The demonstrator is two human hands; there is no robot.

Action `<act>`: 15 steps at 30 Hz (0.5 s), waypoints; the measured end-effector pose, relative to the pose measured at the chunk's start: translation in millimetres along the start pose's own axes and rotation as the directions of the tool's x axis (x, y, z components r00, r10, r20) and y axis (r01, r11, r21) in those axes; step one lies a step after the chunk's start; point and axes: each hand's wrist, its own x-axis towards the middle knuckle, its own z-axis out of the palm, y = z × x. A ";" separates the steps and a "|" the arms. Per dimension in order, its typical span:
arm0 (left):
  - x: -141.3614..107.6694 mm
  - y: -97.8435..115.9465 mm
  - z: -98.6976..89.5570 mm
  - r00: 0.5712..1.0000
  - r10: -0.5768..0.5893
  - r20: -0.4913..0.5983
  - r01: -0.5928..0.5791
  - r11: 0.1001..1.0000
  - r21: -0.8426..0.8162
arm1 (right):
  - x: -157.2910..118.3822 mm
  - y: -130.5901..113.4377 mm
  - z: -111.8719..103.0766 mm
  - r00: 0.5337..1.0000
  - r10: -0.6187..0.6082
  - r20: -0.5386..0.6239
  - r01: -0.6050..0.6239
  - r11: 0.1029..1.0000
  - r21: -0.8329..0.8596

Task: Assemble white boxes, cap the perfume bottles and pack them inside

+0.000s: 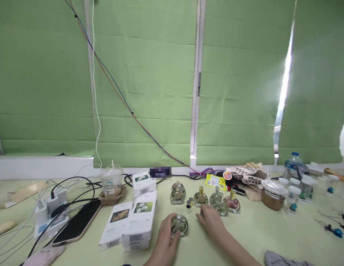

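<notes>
Clear glass forms the rounded bottle at the near side of the desk, right of the white boxes. The left hand has its grip curved around that bottle, thumb and fingers against its sides; the right hand lies further right with fingers bent, and whether its grip pinches the small dark piece at its fingertips (a cap, perhaps) I cannot tell. A stray push from the right hand could tip the crowded bottles just beyond it, and smooth glass might slip from a loose left grip. The boxes carry flower pictures and barcodes, their print too small to read; a yellow packet at the far side also bears illegible print.
</notes>
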 end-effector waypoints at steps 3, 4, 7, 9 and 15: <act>-1.6 1.3 0.0 1.000 0.022 0.004 -0.022 1.000 0.013 | -2.1 -2.3 1.8 0.999 -0.019 0.049 0.022 0.998 -0.058; -2.1 1.6 0.1 1.000 0.025 0.010 -0.025 1.000 0.016 | -2.2 -2.8 1.5 0.998 -0.020 0.060 0.024 0.998 -0.063; -3.1 2.8 0.2 0.999 0.026 0.022 -0.026 0.999 0.021 | 0.2 -1.8 -3.2 0.998 -0.009 0.064 0.011 0.999 -0.034; -3.6 5.0 -0.1 0.999 0.032 0.023 -0.032 0.999 0.019 | 4.0 1.8 -7.9 0.999 0.029 0.042 -0.029 0.999 0.015; -7.9 18.9 -2.8 0.998 0.009 0.059 -0.006 0.999 -0.049 | 15.7 18.0 -13.4 0.967 0.238 0.097 -0.251 0.953 0.171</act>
